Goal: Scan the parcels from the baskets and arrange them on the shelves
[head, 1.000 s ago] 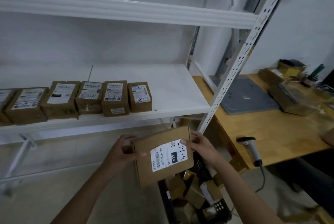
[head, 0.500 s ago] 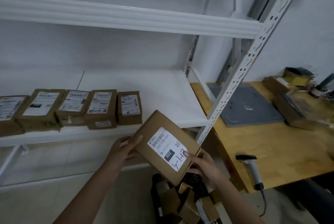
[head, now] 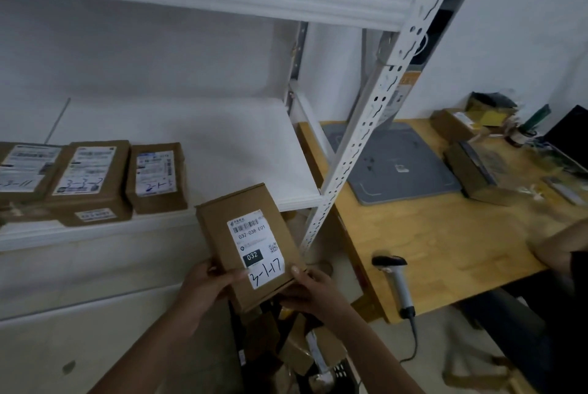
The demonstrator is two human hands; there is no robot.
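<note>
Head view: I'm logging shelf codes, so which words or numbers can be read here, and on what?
"032-038 E01": printed on the label of the held parcel.
"032": white on a black patch, same label.
"3-1-17": handwritten at that label's bottom.
"-3-11": handwritten on the leftmost shelf parcel, cut by the frame edge.
Handwriting on the middle shelf parcel and right shelf parcel, and all fine print: too blurred to read.

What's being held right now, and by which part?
The cardboard parcel marked 3-1-17, by its near end: grip of the left hand on the left corner, of the right hand on the right corner.
</note>
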